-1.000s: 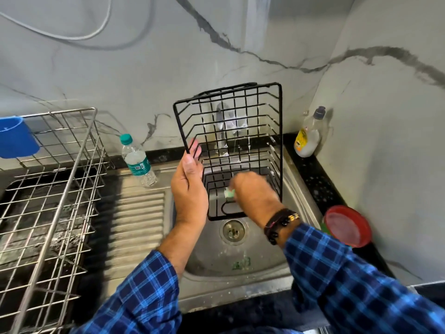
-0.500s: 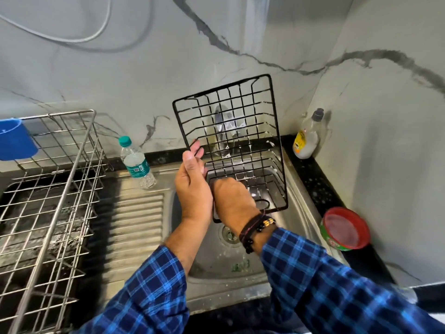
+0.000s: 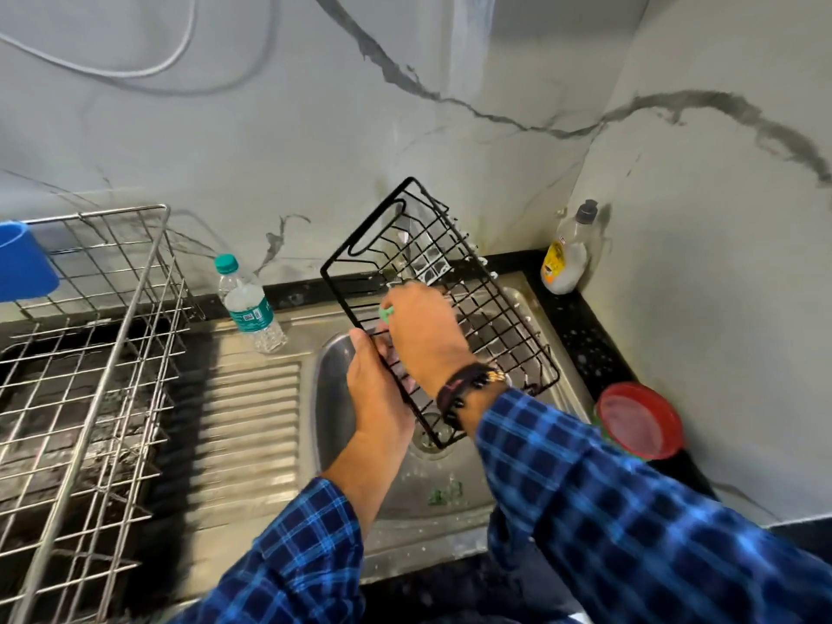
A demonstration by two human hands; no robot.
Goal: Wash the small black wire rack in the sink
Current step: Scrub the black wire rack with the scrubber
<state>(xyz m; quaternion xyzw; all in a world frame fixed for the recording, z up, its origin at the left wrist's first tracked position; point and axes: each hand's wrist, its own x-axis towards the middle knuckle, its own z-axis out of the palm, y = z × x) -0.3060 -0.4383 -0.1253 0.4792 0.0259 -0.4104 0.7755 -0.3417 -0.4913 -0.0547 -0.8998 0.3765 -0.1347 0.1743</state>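
The small black wire rack [image 3: 484, 304] is held tilted above the steel sink [image 3: 333, 398], with flecks of white foam on its wires. My left hand [image 3: 376, 394] grips the rack's lower left edge, thumb on top. Over the rack's middle, my right hand [image 3: 425, 335] presses a small green scrubber [image 3: 386, 313] against the wires; only a bit of the scrubber shows beyond my fingers. The sink's drain [image 3: 427, 436] lies under the rack's low corner.
A large steel wire basket [image 3: 90, 353] with a blue cup [image 3: 22, 263] stands at the left. A water bottle [image 3: 250, 304] sits behind the ribbed drainboard [image 3: 247, 421]. A soap bottle [image 3: 567, 258] and a red-lidded tub [image 3: 639, 421] are on the black counter at right.
The rack has been turned from nearly upright to lying tilted, its far end swung left. My right hand has moved up onto its middle with the scrubber; my left hand has shifted lower.
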